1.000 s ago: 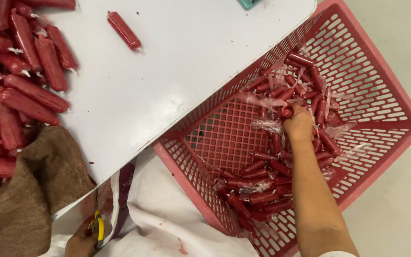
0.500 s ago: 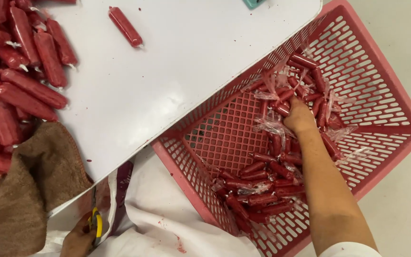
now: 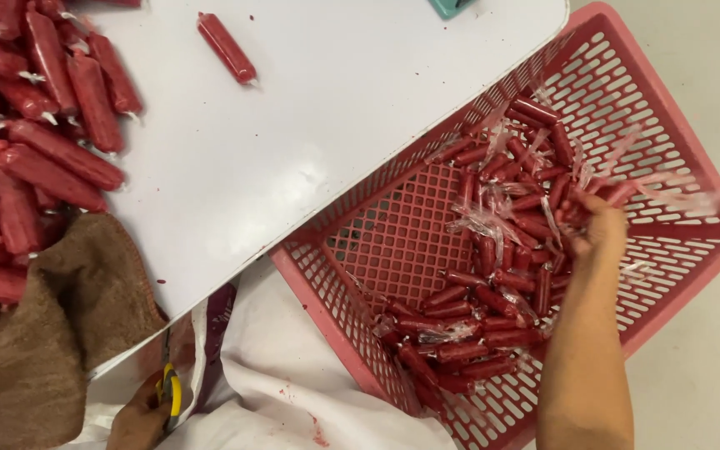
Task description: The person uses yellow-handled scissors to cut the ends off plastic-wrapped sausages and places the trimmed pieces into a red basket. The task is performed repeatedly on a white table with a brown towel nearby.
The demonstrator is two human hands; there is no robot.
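Several small red wrapped sausages (image 3: 581,200) sit gathered in the right hand (image 3: 600,229), whose fingers are curled closed around the bunch deep in the pink plastic basket (image 3: 693,167), with loose clear wrapper tails sticking out past the knuckles. More of the same small sausages (image 3: 477,325) lie heaped just below the wrist and spread back toward the forearm, so the grip seems best kept snug at the middle of the pieces rather than on the slippery film ends, which look likely to slide or tear. The left hand (image 3: 139,421) is low at the edge of the white worktop (image 3: 335,150), closed on a yellow-handled tool (image 3: 170,396) whose working end is hidden; I cannot tell exactly what tool it is. Well away from both hands, up on the worktop, longer red sausages (image 3: 52,142) lie in a pile beside a brown cloth (image 3: 60,333), and a single one (image 3: 227,47) lies apart. A white apron or cloth (image 3: 293,392) lies between the two hands. Lifting the bunch straight up, clear of the basket's mesh wall, appears wise, since the trailing wrappers could snag in the slots.
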